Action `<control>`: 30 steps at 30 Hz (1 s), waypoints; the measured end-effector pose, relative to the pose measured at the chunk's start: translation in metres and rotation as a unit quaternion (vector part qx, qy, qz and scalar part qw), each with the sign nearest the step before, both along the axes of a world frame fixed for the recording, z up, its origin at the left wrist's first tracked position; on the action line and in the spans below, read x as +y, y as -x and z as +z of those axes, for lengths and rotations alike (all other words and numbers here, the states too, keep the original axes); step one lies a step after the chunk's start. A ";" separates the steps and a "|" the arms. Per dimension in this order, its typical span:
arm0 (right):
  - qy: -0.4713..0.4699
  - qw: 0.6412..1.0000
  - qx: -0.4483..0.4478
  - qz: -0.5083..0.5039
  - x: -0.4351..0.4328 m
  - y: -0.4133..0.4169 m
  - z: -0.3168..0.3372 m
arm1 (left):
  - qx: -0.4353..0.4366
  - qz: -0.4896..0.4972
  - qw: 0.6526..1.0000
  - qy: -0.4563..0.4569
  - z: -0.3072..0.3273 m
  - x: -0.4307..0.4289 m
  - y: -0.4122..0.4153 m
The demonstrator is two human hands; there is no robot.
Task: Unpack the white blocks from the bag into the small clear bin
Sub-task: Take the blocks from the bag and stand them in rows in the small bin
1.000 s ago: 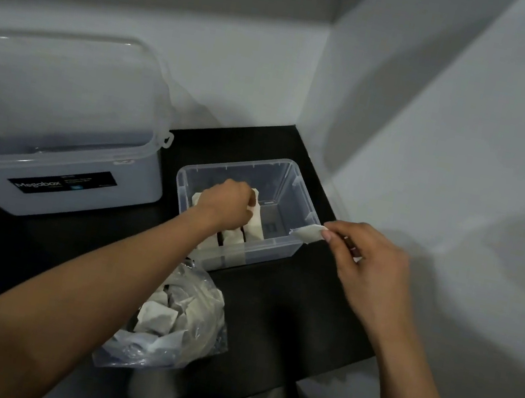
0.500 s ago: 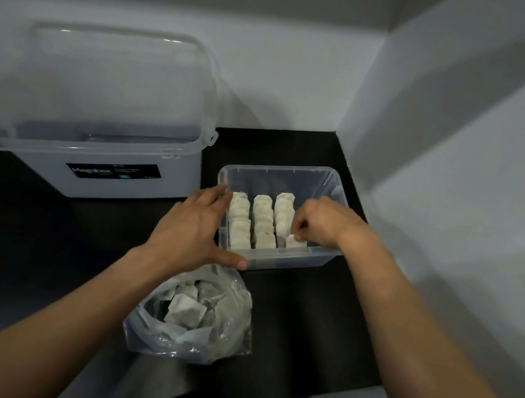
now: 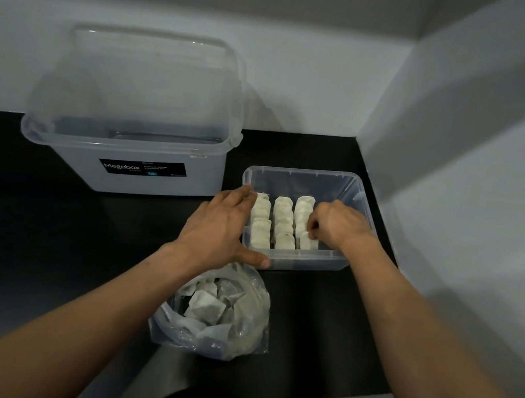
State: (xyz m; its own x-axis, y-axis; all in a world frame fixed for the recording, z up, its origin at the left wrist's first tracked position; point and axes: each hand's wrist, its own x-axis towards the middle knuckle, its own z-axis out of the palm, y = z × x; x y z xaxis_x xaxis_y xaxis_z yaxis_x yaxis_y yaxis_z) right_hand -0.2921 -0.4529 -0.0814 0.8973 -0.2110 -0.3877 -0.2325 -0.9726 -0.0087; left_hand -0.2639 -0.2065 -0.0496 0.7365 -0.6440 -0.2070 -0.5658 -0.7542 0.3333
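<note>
Pinches, apparently, one of the white blocks [image 3: 308, 243] with curled right hand [image 3: 336, 227] at near end of right row in small clear bin [image 3: 304, 170]; braces bin's left wall with flat left hand [image 3: 221, 226]. More in bag [image 3: 217, 316], just beside. Likely light, stiff: take by opposite faces

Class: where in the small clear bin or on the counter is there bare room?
Bare: the far strip of the small clear bin, between the white blocks and its back wall; the counter between bag and right forearm. Crowded: the bin's near half, with blocks, left hand and right hand.
</note>
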 end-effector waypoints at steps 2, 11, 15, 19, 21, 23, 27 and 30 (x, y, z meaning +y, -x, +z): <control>0.004 1.000 -0.001 0.002 -0.001 0.001 0.002 | 0.007 -0.007 1.000 0.014 0.000 0.003 -0.001; -0.118 0.960 -0.220 -0.128 0.010 0.065 0.055 | -0.046 0.017 0.986 0.162 0.004 0.073 0.007; -0.251 0.898 -0.322 -0.161 0.075 0.111 0.074 | -0.078 0.013 0.977 0.199 0.000 0.117 0.013; -0.385 0.880 -0.251 -0.123 0.149 0.126 0.050 | -0.072 -0.115 0.975 0.178 -0.018 0.139 0.033; -0.329 0.923 -0.179 -0.090 0.176 0.123 0.022 | -0.064 -0.177 0.976 0.109 -0.035 0.139 0.044; -0.208 0.967 -0.133 -0.063 0.193 0.118 -0.005 | -0.051 -0.188 0.981 0.018 -0.047 0.135 0.048; -0.111 0.982 -0.135 -0.068 0.209 0.111 -0.033 | -0.030 -0.160 0.985 -0.060 -0.062 0.132 0.041; -0.083 0.984 -0.156 -0.030 0.221 0.099 -0.039 | -0.039 -0.157 0.986 -0.042 -0.075 0.134 0.036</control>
